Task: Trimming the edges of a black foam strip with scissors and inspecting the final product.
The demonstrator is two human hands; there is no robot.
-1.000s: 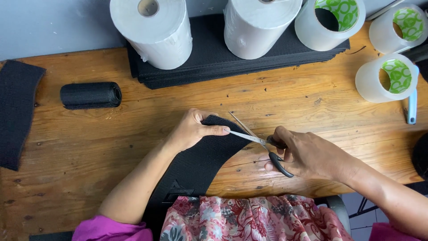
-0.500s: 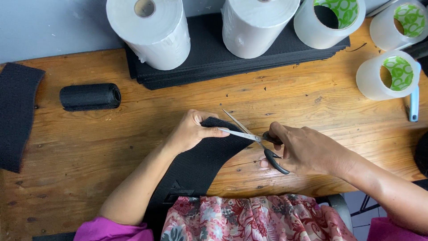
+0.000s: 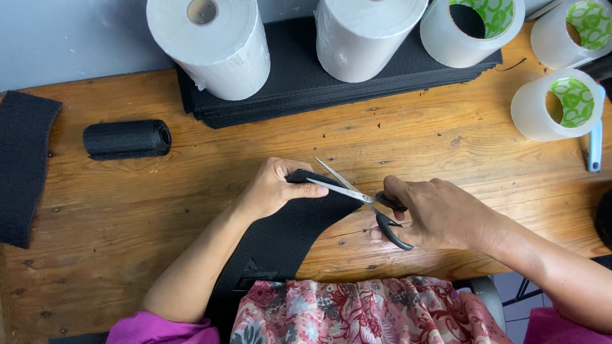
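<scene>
A curved strip of black mesh fabric [image 3: 290, 232] runs from my lap up onto the wooden table [image 3: 191, 191]. My left hand [image 3: 274, 189] pinches its far end between thumb and fingers. My right hand [image 3: 433, 213] grips black-handled scissors [image 3: 357, 194], fingers through the loops. The silver blades are parted and point left, with the tips at the fabric's end, right by my left thumb.
Two large white rolls [image 3: 213, 44] and several tape rolls with green-patterned cores [image 3: 561, 105] stand along the back on a stack of black sheets [image 3: 306, 83]. A rolled black mesh piece [image 3: 127, 139] and a flat black piece [image 3: 22, 165] lie at the left.
The scissors and both hands have shifted slightly left along the fabric's end. The blades stay parted.
</scene>
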